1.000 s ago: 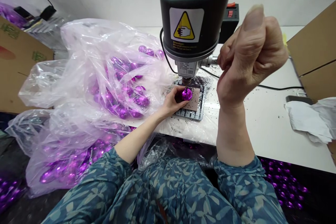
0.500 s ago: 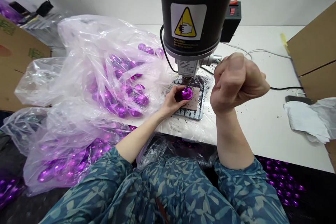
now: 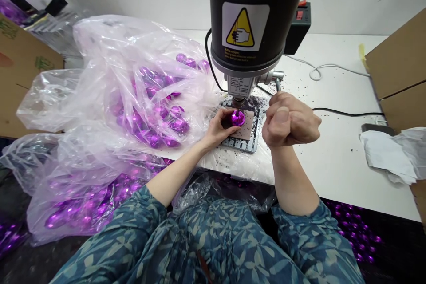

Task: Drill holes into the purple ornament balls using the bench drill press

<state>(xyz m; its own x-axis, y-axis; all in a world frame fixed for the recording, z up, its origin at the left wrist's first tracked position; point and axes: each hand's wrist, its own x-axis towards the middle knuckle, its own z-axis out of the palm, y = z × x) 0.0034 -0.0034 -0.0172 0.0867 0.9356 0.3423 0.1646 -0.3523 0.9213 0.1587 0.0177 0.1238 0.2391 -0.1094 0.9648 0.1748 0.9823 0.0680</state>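
Note:
Under the chuck of a small black bench drill press (image 3: 258, 22), a shiny purple faceted ball (image 3: 238, 118) rests on a wooden board (image 3: 246, 130) on the machine's base. My left hand (image 3: 222, 127) grips the ball from the left between thumb and fingers. The drill bit meets the ball's top; how deep it sits I cannot tell. My right hand (image 3: 289, 120) is wrapped in a fist round the press's feed lever (image 3: 278, 83), to the right of the base. Most of the lever's grip is hidden inside the fist.
Clear plastic bags (image 3: 109, 62) with many purple balls cover the left side of the table and hang over its front edge. Dark shavings lie around the base. Cardboard boxes (image 3: 399, 57) and white cloth or paper (image 3: 388, 153) are at the right. More purple balls (image 3: 356, 230) sit below the table.
My right hand has pulled the feed lever down and slightly left, and more of the lever now shows. My left hand keeps its hold on the ball. The view has shifted slightly.

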